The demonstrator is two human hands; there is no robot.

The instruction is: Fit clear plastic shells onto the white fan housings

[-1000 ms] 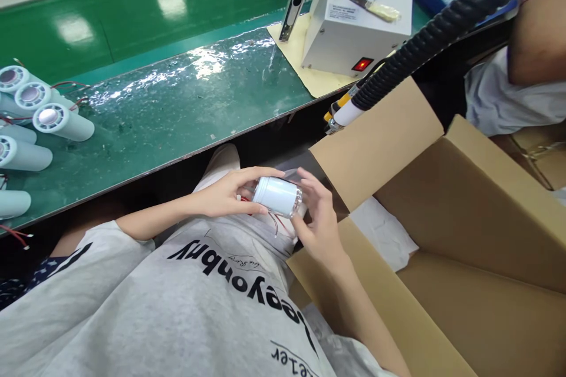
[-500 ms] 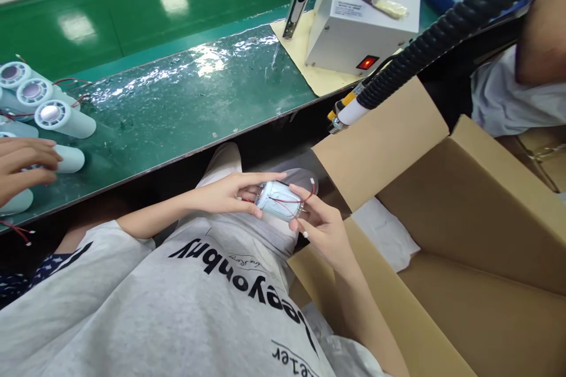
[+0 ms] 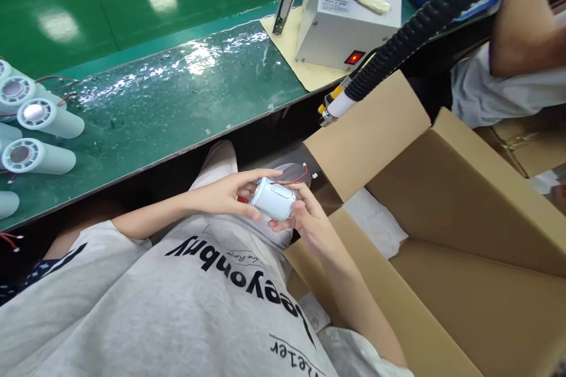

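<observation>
Both my hands hold one small white cylindrical part (image 3: 273, 198) over my lap, below the edge of the bench. My left hand (image 3: 225, 191) grips its left end from above. My right hand (image 3: 305, 221) cups its right end from below. A thin red wire (image 3: 297, 179) with a small white plug trails from the part toward the cardboard flap. A bit of red shows under my left fingers.
A large open cardboard box (image 3: 464, 235) with white paper inside stands at my right. Several white cylinders (image 3: 42, 119) lie at the left of the green bench (image 3: 177, 100). A white control box (image 3: 347, 12), a black ribbed hose (image 3: 415, 17) and another person's arm (image 3: 522, 35) are at the upper right.
I have turned the white part in my hands and its red wire now sticks out to the right. Another person's hand that reached the cylinders at left has gone.
</observation>
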